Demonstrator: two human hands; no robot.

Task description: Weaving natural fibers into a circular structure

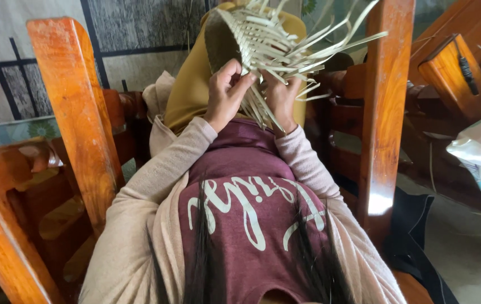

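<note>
Two wooden chair posts frame the scene, the left post (77,107) near, the right post (384,107) beside the work. Between them, the left hand (226,93) pinches pale strips of a half-woven basket (251,39) held over the lap, its grip closed. The right hand (280,98) seems closed on loose strips (260,110) below, fingers partly hidden.

You're wearing a maroon shirt (251,186) with cream script lettering, beige sleeves (156,186) and mustard-yellow trousers (187,90). You're weaving pale straw-coloured strips (285,42) into a darker olive-brown woven piece (222,39). Glossy orange-brown wooden chairs (77,107) are flanking you.
</note>
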